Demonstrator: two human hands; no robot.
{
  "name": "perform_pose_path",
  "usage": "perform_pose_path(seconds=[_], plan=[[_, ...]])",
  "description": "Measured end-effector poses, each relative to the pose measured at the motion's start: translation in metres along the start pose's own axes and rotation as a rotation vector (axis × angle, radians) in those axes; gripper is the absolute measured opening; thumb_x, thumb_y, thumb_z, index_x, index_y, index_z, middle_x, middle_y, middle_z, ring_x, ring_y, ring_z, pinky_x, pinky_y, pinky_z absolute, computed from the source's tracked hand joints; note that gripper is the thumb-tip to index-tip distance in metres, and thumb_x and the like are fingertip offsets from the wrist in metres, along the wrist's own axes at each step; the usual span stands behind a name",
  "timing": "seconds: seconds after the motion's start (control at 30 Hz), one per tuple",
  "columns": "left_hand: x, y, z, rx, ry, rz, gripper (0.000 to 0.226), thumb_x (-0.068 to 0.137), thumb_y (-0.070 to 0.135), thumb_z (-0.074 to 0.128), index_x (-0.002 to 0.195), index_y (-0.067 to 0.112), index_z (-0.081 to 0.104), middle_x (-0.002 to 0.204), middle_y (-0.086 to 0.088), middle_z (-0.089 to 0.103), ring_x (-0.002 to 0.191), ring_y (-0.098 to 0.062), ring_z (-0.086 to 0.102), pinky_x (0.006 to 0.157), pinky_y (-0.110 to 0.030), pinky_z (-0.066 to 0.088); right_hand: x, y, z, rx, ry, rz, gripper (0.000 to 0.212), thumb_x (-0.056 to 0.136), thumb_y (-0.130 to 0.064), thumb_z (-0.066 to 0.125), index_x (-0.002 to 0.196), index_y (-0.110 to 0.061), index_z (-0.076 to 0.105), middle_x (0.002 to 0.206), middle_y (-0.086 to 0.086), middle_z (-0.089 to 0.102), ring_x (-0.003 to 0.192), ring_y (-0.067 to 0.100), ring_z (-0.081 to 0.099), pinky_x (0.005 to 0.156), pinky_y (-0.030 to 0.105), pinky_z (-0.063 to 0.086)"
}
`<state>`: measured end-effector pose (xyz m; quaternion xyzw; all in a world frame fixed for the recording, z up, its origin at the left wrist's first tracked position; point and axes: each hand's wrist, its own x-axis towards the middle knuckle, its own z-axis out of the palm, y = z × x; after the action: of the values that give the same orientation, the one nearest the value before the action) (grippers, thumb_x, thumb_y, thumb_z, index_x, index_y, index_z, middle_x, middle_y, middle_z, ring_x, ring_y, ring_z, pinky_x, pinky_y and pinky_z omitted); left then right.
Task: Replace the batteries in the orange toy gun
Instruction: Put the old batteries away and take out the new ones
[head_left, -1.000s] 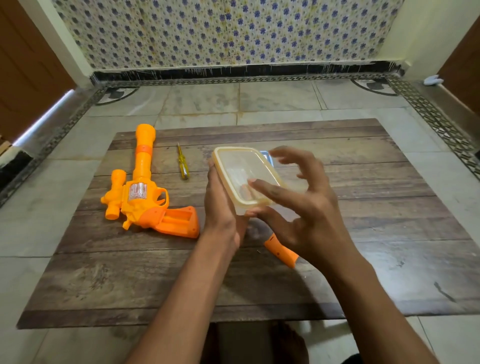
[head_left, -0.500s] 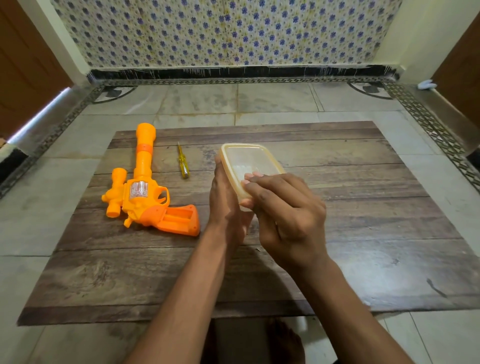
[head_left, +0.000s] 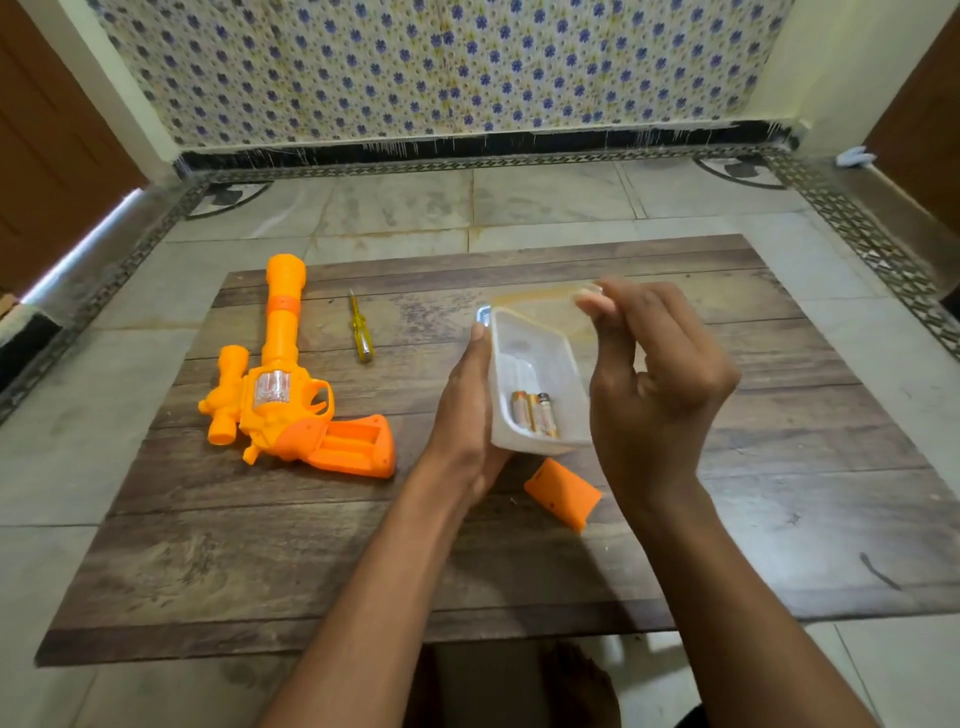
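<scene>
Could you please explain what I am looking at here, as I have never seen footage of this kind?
There is no robot here. A person wears a camera on the head, looking forward and down, so you see their own two arms from above. They sit at a wooden board laid on a tiled floor. The left hand holds a clear plastic box from the side; batteries lie in its near end. The right hand lifts the box's lid by pinching its far edge. On the board, to the left, lies the orange toy gun, its grip compartment open and seemingly empty. Beside the barrel is a small yellow screwdriver. The orange piece below the box looks like the compartment cover.
</scene>
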<state>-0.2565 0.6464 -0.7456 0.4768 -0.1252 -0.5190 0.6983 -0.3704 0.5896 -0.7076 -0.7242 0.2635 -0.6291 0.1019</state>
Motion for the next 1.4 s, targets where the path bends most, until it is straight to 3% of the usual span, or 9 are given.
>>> perform_pose_path(seconds=[0.1,0.27,0.4,0.53,0.6,0.7,0.87,1.2,1.4], plan=[[0.000,-0.001,-0.002,0.077,0.004,-0.019,0.058,0.104,0.055,0.042,0.138,0.013,0.061,0.129,-0.020,0.070,0.117,-0.034,0.068,0.102,-0.052,0.055,0.008,0.013,-0.006,-0.038,0.025,0.054,0.020,0.102,-0.011,0.064,0.096,0.003,0.077,0.083,0.011,0.072,0.072,0.017,0.065,0.068,0.017,0.045],[-0.002,0.004,-0.004,0.011,-0.047,-0.078,0.046,0.109,0.046,0.038,0.117,0.017,0.072,0.099,-0.007,0.079,0.081,-0.021,0.076,0.069,-0.033,0.062,0.013,0.032,-0.014,-0.018,0.067,0.313,0.022,0.103,-0.015,0.058,0.096,-0.003,0.075,0.085,0.002,0.073,0.077,0.016,0.071,0.066,0.041,0.060],[-0.001,0.006,-0.005,-0.088,-0.051,-0.080,0.044,0.108,0.046,0.041,0.123,0.020,0.073,0.103,-0.005,0.077,0.084,-0.021,0.075,0.070,-0.034,0.062,0.009,0.044,-0.015,0.203,0.189,0.844,0.010,0.098,-0.005,0.066,0.108,-0.006,0.070,0.090,0.002,0.072,0.079,0.011,0.077,0.073,0.036,0.066],[-0.002,0.003,-0.003,-0.104,-0.040,-0.089,0.049,0.108,0.049,0.039,0.112,0.021,0.079,0.105,-0.005,0.077,0.087,-0.022,0.075,0.071,-0.037,0.062,0.002,0.057,-0.011,0.171,0.209,1.023,0.030,0.096,0.005,0.058,0.120,-0.013,0.061,0.091,0.001,0.068,0.074,-0.004,0.074,0.072,0.024,0.064],[-0.002,0.004,-0.002,-0.114,-0.038,-0.092,0.046,0.108,0.048,0.039,0.123,0.020,0.073,0.108,-0.006,0.077,0.090,-0.024,0.074,0.073,-0.040,0.062,-0.005,0.064,-0.004,0.178,0.201,1.056,0.029,0.095,0.005,0.054,0.113,-0.016,0.061,0.088,0.000,0.071,0.079,0.007,0.078,0.077,0.037,0.065],[-0.003,0.005,0.000,-0.139,-0.043,-0.116,0.048,0.108,0.048,0.040,0.137,0.019,0.065,0.111,-0.005,0.075,0.094,-0.025,0.072,0.077,-0.041,0.060,-0.014,0.067,0.007,0.161,0.178,1.109,0.030,0.092,0.003,0.055,0.114,-0.018,0.058,0.082,-0.005,0.060,0.085,0.011,0.077,0.079,0.036,0.061],[-0.005,0.003,-0.001,-0.161,-0.048,-0.128,0.051,0.108,0.052,0.037,0.133,0.020,0.067,0.112,-0.005,0.076,0.095,-0.024,0.073,0.081,-0.041,0.060,-0.022,0.074,0.016,-0.011,0.086,1.095,0.024,0.082,-0.016,0.069,0.105,-0.021,0.063,0.094,0.004,0.068,0.090,0.024,0.067,0.088,0.046,0.057],[-0.009,0.007,0.001,-0.146,0.013,-0.044,0.059,0.106,0.059,0.030,0.134,0.021,0.064,0.111,-0.003,0.077,0.096,-0.021,0.074,0.078,-0.039,0.063,-0.029,0.081,0.012,-0.257,-0.125,0.914,0.020,0.081,-0.026,0.080,0.077,-0.010,0.070,0.076,0.001,0.069,0.078,0.021,0.063,0.072,0.026,0.037],[-0.012,0.008,0.004,-0.125,0.032,-0.014,0.058,0.107,0.058,0.028,0.129,0.020,0.066,0.109,-0.004,0.077,0.095,-0.021,0.074,0.076,-0.039,0.064,-0.034,0.090,0.017,-0.336,-0.191,0.795,0.023,0.085,-0.026,0.075,0.095,-0.006,0.075,0.093,0.011,0.071,0.091,0.028,0.065,0.077,0.023,0.038]])
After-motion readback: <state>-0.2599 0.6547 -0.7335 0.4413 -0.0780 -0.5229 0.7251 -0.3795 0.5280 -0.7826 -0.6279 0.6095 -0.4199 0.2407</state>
